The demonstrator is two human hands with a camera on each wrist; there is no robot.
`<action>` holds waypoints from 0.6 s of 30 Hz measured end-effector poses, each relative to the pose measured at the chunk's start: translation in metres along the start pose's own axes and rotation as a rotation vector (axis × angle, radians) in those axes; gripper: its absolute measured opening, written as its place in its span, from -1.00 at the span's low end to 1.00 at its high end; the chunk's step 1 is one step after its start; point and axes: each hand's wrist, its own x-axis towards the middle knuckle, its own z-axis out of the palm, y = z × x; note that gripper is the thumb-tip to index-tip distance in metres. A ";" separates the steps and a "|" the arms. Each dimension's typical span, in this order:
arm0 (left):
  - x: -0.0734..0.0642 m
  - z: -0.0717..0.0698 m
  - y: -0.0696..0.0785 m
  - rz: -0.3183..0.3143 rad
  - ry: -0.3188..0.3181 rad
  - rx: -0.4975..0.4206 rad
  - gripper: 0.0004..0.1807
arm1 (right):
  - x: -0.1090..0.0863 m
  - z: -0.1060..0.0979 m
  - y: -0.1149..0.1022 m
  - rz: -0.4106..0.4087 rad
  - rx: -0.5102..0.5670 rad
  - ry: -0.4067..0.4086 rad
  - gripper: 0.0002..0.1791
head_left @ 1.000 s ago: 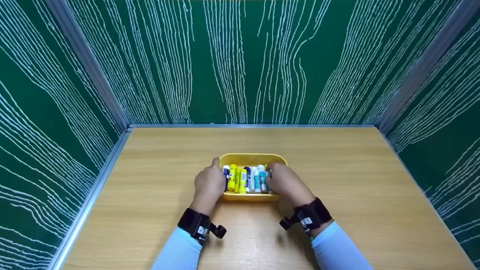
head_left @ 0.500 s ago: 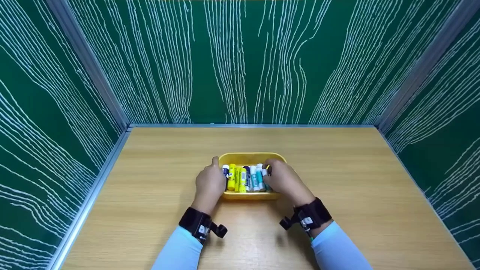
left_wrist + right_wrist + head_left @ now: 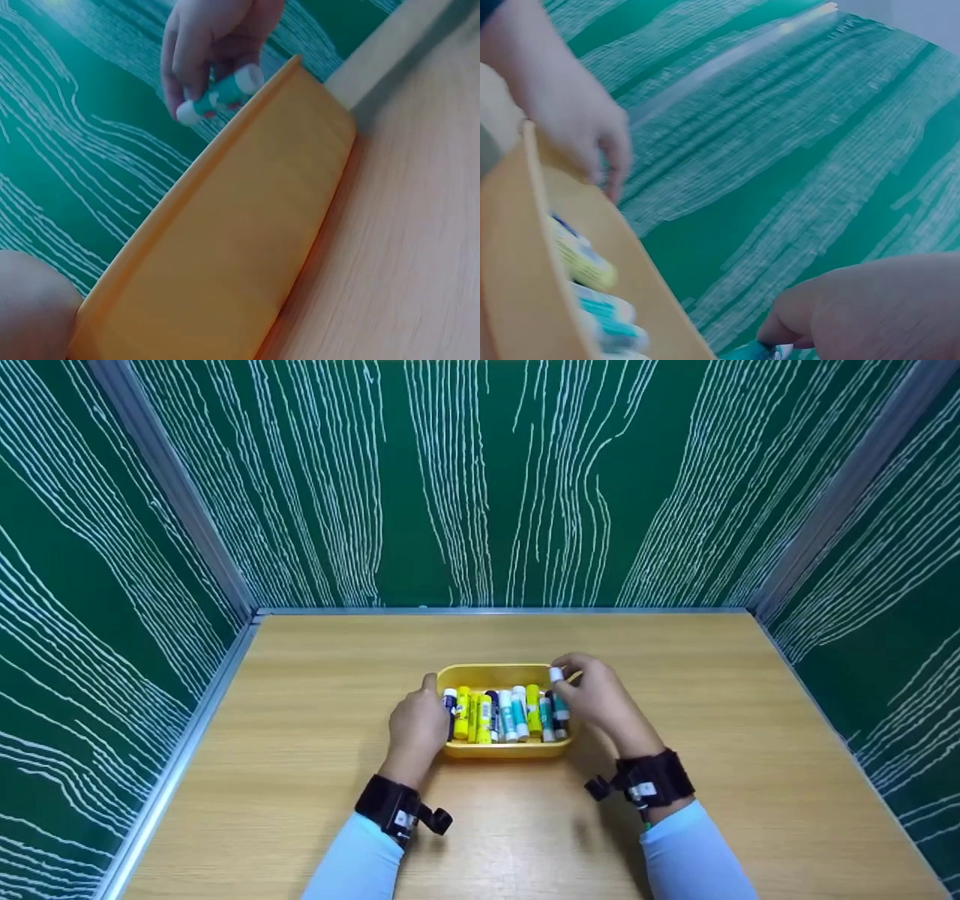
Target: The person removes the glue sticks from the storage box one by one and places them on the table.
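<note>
A yellow plastic tray (image 3: 501,751) on the table holds a row of glue sticks with yellow, dark blue and teal labels. My left hand (image 3: 418,724) grips the tray's left end, its fingers curling over the rim in the right wrist view. Over the right end, my right hand (image 3: 604,697) pinches a teal-and-white glue stick (image 3: 558,682) between thumb and fingers. The left wrist view has this glue stick (image 3: 219,96) raised above the rim. A yellow glue stick (image 3: 533,711) lies among teal ones towards the tray's right.
The wooden table (image 3: 300,675) runs back to a green wall (image 3: 502,487) with white wavy lines. Similar green panels (image 3: 67,607) flank both sides, joined by grey metal posts (image 3: 176,487). Black straps with small cameras (image 3: 435,819) sit on both wrists.
My right hand has lifted the teal-and-white glue stick and moved right and slightly farther back, uncovering the sticks at the tray's right end. My left hand stays at the left end.
</note>
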 end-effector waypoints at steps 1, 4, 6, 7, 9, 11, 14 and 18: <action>0.000 0.000 0.000 -0.005 -0.004 -0.001 -0.45 | 0.000 -0.005 0.003 0.002 0.000 0.001 -0.61; 0.000 0.000 0.001 -0.017 -0.013 -0.009 -0.44 | 0.000 -0.018 0.010 0.029 0.004 -0.006 -0.59; 0.000 -0.001 0.001 -0.021 -0.015 -0.014 -0.43 | 0.000 -0.025 0.015 0.057 0.012 -0.016 -0.57; 0.000 -0.001 0.001 -0.021 -0.015 -0.013 -0.43 | 0.001 -0.027 0.017 0.068 0.012 -0.020 -0.56; 0.001 0.000 0.001 -0.020 -0.008 -0.016 -0.43 | 0.001 -0.031 0.021 0.088 0.009 -0.028 -0.55; 0.001 0.001 0.000 -0.007 0.008 -0.017 -0.46 | 0.002 -0.034 0.027 0.095 0.000 -0.035 -0.54; 0.000 0.002 -0.001 0.014 0.030 -0.021 -0.49 | 0.003 -0.036 0.035 0.101 -0.014 -0.041 -0.56; 0.000 0.003 -0.002 0.021 0.034 -0.024 -0.50 | 0.007 -0.031 0.048 0.113 -0.011 -0.073 -0.57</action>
